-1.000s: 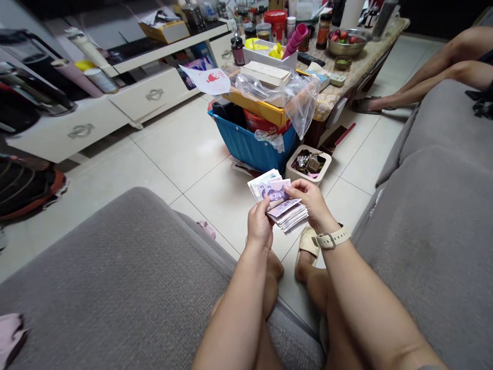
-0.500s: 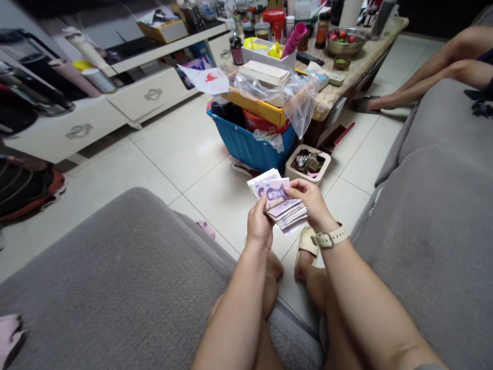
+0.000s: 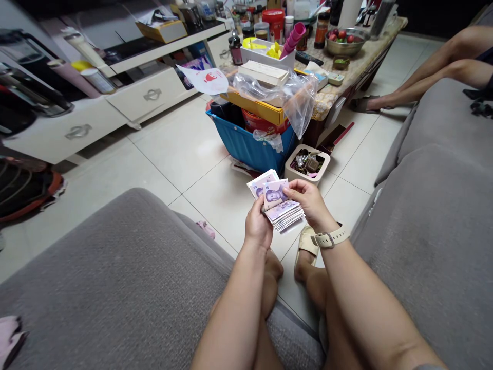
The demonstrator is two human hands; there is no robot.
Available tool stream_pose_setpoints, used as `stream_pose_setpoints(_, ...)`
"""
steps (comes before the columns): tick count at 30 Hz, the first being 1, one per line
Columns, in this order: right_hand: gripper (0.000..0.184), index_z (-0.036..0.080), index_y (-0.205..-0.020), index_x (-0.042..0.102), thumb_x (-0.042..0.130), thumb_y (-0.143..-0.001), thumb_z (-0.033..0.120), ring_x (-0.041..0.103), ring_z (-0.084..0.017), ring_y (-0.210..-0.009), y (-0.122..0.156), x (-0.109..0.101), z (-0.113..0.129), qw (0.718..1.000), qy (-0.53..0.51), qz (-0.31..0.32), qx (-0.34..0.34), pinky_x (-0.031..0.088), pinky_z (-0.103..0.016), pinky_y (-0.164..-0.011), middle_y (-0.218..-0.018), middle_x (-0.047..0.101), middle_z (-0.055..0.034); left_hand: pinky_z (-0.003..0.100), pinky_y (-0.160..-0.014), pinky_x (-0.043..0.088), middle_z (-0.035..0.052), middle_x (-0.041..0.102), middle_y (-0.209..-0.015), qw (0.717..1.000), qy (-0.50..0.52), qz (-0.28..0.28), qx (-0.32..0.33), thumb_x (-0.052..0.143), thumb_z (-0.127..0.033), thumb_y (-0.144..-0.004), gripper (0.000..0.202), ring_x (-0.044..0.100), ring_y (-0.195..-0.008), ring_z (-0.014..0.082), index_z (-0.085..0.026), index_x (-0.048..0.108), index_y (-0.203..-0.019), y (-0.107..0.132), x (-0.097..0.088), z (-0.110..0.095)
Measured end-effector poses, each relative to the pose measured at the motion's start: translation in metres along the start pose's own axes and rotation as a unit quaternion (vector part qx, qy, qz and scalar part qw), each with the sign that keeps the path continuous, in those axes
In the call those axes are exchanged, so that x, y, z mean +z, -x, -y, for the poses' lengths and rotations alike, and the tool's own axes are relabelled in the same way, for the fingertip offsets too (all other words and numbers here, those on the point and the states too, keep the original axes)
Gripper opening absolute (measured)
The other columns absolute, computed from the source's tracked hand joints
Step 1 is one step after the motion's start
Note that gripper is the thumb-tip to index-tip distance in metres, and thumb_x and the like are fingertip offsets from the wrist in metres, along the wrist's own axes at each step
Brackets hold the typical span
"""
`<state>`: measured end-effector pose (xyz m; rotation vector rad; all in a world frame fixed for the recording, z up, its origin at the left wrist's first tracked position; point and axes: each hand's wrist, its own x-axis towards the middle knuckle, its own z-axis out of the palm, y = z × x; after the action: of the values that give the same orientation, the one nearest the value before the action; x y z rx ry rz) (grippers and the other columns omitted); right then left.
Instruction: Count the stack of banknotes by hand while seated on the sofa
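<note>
My hands hold a thick stack of purple-toned paper banknotes (image 3: pixel 280 203) over my knees, with a portrait and a 5 visible on the top notes. My left hand (image 3: pixel 258 222) grips the stack's near left side, its fingers hidden behind the notes. My right hand (image 3: pixel 305 202) pinches the notes from the right, with the thumb lying across the top note. A beige watch strap (image 3: pixel 330 238) circles my right wrist.
A small white box of mixed items (image 3: pixel 307 163) and a blue crate (image 3: pixel 246 141) stand just beyond my hands. Grey sofa cushions (image 3: pixel 423 241) flank me. A cluttered stone-topped table (image 3: pixel 358 56), white drawers (image 3: pixel 148 94) and a seated person's legs (image 3: pixel 431 77) lie farther off.
The banknotes have shifted slightly between my fingers, and the top notes now fan differently. My hands have stayed in nearly the same place.
</note>
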<state>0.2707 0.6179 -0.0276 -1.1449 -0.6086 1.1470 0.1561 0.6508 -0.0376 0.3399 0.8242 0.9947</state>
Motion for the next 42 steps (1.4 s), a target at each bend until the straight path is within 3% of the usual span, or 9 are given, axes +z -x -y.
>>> stream_pose_setpoints(9, 0.024, 0.018, -0.070, 0.062, 0.077, -0.065, 0.036, 0.054, -0.011, -0.058, 0.0006, -0.0019, 0.0004, 0.999, 0.009, 0.018, -0.025, 0.043, -0.026, -0.058, -0.064, 0.061, 0.0021, 0.036, -0.088, 0.050, 0.0098, 0.073, -0.087, 0.999, -0.016, 0.004, 0.031, 0.059, -0.024, -0.077, 0.021, 0.068, -0.090, 0.0232, -0.009, 0.069, -0.089, -0.0025, -0.0048, 0.0021)
stream_pose_setpoints(16, 0.024, 0.018, -0.070, 0.062, 0.077, -0.064, 0.036, 0.054, -0.012, -0.057, 0.0001, -0.0009, 0.0008, 1.000, 0.006, 0.009, -0.022, 0.043, -0.027, -0.058, -0.063, 0.061, 0.0019, 0.031, -0.086, 0.050, 0.0096, 0.073, -0.086, 0.999, -0.018, 0.003, 0.030, 0.061, -0.024, -0.076, 0.020, 0.069, -0.086, 0.0202, -0.009, 0.070, -0.086, -0.0026, -0.0045, 0.0027)
stream_pose_setpoints(35, 0.023, 0.018, -0.071, 0.062, 0.077, -0.065, 0.034, 0.053, -0.011, -0.053, -0.0015, -0.0009, -0.0016, 1.000, -0.004, -0.007, -0.018, 0.041, -0.025, -0.054, -0.061, 0.060, 0.0024, 0.032, -0.084, 0.052, 0.0084, 0.073, -0.086, 0.999, -0.023, -0.007, 0.025, 0.059, -0.025, -0.077, 0.021, 0.069, -0.088, 0.0215, -0.011, 0.070, -0.088, -0.0032, -0.0044, 0.0040)
stream_pose_setpoints(42, 0.030, 0.017, -0.068, 0.060, 0.067, -0.075, 0.045, 0.044, -0.008, -0.043, 0.0006, 0.0008, 0.0014, 1.000, -0.018, 0.014, -0.012, 0.034, -0.022, -0.045, -0.048, 0.055, 0.0027, 0.036, -0.084, 0.052, 0.0103, 0.073, -0.089, 1.000, -0.017, 0.002, 0.018, 0.061, -0.027, -0.077, 0.024, 0.069, -0.088, 0.0242, -0.009, 0.070, -0.090, -0.0018, -0.0049, 0.0033)
